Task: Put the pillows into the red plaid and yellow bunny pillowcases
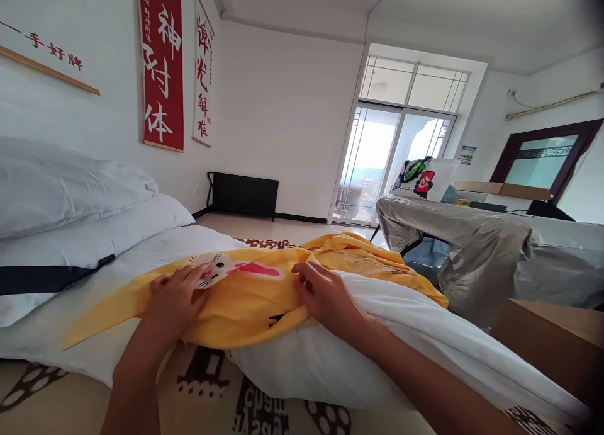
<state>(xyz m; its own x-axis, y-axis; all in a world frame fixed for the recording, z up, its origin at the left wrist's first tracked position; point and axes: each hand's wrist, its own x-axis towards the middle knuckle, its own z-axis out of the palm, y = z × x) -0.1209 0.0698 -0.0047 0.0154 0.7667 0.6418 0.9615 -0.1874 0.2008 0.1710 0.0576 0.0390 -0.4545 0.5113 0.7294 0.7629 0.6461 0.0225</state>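
So, the yellow cover (pixel 240 309) lies across the white bedding (pixel 425 322). Left hand (pixel 177 299) rests on it right by the bunny face (pixel 219 269), fingers loosely bent; can't tell if they're pinching any cloth. Right hand (pixel 325 296) is half curled at the cover's other end, touching fabric, grip unclear too. Underneath's a printed sheet (pixel 264 410), and silver-wrapped furniture (pixel 486 265) sits well apart.

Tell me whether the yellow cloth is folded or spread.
Mostly spread on top: the yellow cloth lies with its rabbit print showing beside the left hand; underneath, I cannot tell.
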